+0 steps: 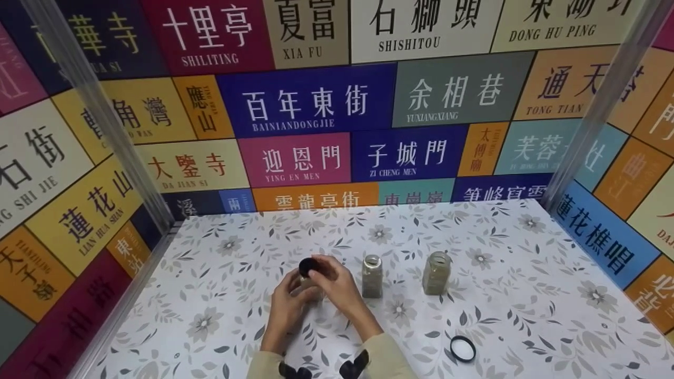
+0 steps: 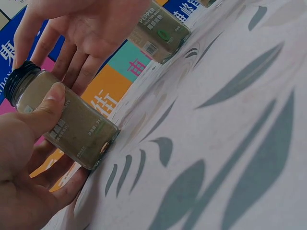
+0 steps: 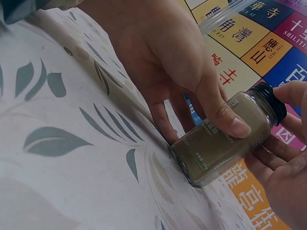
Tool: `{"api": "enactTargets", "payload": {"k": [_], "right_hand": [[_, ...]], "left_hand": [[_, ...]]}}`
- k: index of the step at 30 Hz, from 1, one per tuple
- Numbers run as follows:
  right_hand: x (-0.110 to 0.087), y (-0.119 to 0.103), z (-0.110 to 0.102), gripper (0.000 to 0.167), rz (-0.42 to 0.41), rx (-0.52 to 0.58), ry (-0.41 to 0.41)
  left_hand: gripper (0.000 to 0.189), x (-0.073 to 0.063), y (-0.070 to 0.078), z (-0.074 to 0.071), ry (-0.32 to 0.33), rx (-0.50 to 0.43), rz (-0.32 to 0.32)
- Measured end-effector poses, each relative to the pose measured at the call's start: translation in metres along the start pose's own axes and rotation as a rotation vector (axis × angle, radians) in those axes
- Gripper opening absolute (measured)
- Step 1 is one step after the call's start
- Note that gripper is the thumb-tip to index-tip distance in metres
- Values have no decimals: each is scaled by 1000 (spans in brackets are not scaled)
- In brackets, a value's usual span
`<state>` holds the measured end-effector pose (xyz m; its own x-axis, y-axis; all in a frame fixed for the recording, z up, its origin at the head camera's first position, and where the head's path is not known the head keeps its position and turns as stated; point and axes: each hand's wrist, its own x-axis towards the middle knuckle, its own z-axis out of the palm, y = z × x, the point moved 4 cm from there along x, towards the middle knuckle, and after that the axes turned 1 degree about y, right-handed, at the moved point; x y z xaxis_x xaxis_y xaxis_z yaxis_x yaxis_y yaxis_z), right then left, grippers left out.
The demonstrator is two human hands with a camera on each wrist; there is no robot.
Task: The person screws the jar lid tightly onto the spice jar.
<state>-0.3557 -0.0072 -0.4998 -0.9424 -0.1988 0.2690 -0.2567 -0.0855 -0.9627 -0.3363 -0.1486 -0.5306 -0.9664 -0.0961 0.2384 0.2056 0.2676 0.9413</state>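
Note:
My left hand (image 1: 287, 305) grips a square glass jar (image 2: 72, 120) of grey-brown powder, thumb across its printed label and fingers behind. In both wrist views the jar's base meets or nearly meets the table. A black screw lid (image 1: 307, 267) sits on its mouth. My right hand (image 1: 339, 287) pinches this lid's rim between thumb and fingers, as the right wrist view shows at the lid (image 3: 269, 103). To the right stand two similar jars, one nearer (image 1: 372, 278) and one farther (image 1: 437, 273), both upright with uncapped mouths. The nearer one's label reads pepper in the left wrist view.
A loose black lid (image 1: 463, 349) with a white inside lies at the front right of the table. The table (image 1: 226, 273) wears a white floral cover. Panels (image 1: 310, 100) with place names enclose its back and sides, with clear posts (image 1: 595, 105) at the corners.

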Motion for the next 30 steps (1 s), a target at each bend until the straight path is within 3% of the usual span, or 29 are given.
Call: {"api": "enactTargets", "payload": {"k": [10,17,30], "right_hand": [[0,1,-1,46,-5,-25,17],[0,-1,-1,44,12,-34,5],[1,0,0,40,-22,3,21]], "left_hand": [[66,0,0,0,3,6,-29],[64,0,0,0,4,-36,-8],[65,-1,-1,-1,11,10,0]]}}
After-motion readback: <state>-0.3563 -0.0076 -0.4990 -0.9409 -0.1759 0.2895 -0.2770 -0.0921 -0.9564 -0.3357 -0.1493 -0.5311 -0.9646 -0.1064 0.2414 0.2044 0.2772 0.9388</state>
